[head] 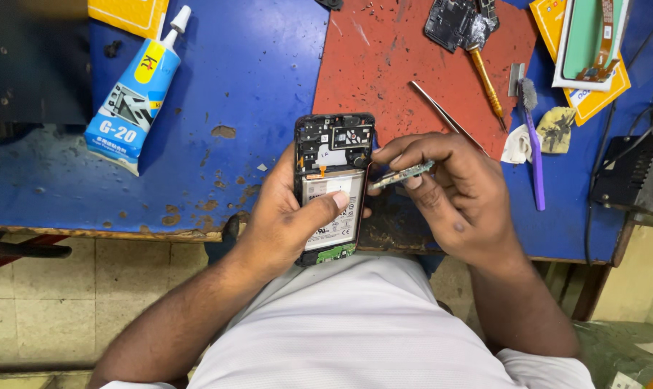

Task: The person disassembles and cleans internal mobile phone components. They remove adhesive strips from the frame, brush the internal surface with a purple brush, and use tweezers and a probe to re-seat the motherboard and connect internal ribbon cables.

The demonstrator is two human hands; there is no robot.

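Two hands at work over near edge of workbench (218, 86). Left hand (287, 216) cradled opened phone (331, 189), back cover off, thumb pressed across battery. Right hand (449, 191) pinched shut on small green circuit board (403, 174), held just beside phone's right side (board apart from frame, barely). Step judged: board out of phone, mid-handling. Next move likely calls for steady alignment, light grip. Tweezers (442, 109), screwdriver (485, 81) lay beyond, on red mat (384, 65).
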